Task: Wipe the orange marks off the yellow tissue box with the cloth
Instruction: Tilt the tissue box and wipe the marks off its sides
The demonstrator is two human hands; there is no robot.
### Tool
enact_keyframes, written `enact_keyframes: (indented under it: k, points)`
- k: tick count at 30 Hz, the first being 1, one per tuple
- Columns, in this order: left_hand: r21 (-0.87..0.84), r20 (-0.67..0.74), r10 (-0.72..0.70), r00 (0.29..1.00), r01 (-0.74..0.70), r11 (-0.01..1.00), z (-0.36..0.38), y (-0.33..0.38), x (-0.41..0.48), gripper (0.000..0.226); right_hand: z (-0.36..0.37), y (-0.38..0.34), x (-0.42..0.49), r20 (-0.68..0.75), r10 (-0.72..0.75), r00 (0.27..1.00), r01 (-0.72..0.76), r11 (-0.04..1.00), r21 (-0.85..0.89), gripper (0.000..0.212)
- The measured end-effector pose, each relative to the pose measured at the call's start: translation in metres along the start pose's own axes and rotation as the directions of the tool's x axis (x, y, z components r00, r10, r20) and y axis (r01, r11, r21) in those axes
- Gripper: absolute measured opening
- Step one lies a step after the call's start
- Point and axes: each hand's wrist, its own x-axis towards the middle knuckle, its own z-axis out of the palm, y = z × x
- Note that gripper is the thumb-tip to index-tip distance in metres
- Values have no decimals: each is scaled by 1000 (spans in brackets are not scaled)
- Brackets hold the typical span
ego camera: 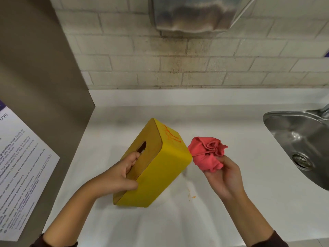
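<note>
The yellow tissue box (160, 168) lies tipped on its side on the white counter, its wooden slotted face turned to the left. Orange marks (171, 134) are scribbled on its upward yellow face near the far end. My left hand (122, 175) grips the box over the wooden face, one finger hooked at the slot. My right hand (223, 172) holds a bunched pink-red cloth (207, 152) just right of the box, close to its corner and apart from the marks.
A steel sink (302, 139) is set into the counter (231, 202) at the right. A tall grey appliance with a printed notice (19, 168) stands at the left. A metal dispenser (192, 13) hangs on the tiled wall. Small orange specks (192, 196) lie on the counter.
</note>
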Motion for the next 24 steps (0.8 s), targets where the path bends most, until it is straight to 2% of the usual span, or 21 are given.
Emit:
enact_keyframes:
  k: [2, 4, 9, 13, 15, 17, 20, 24]
  points:
    - [31, 55, 20, 998, -22, 999, 2, 1, -2, 63, 6, 5, 1, 41, 22, 999, -21, 999, -32, 42]
    - [49, 76, 50, 996, -54, 997, 5, 1, -2, 62, 11, 10, 1, 67, 45, 997, -44, 999, -15, 37]
    - [23, -2, 85, 996, -85, 996, 6, -3, 2, 59, 18, 20, -4, 99, 55, 994, -51, 998, -41, 32]
    - [35, -7, 76, 997, -76, 997, 1, -7, -3, 59, 21, 24, -10, 129, 35, 991, -21, 994, -108, 35]
    - [13, -34, 55, 998, -54, 998, 0, -4, -6, 70, 21, 27, -12, 151, 24, 988, -2, 990, -144, 41]
    - [-33, -175, 52, 983, -58, 998, 5, 0, -8, 74, 21, 29, -14, 163, 14, 987, 20, 979, -203, 48]
    - [-95, -443, 95, 892, -152, 984, 19, 3, -3, 40, 19, 28, -17, 161, 2, 987, 48, 950, -309, 54]
    - [-89, -576, 143, 805, -236, 968, 26, -1, 1, 36, 20, 16, -16, 118, -87, 989, 133, 875, -466, 52]
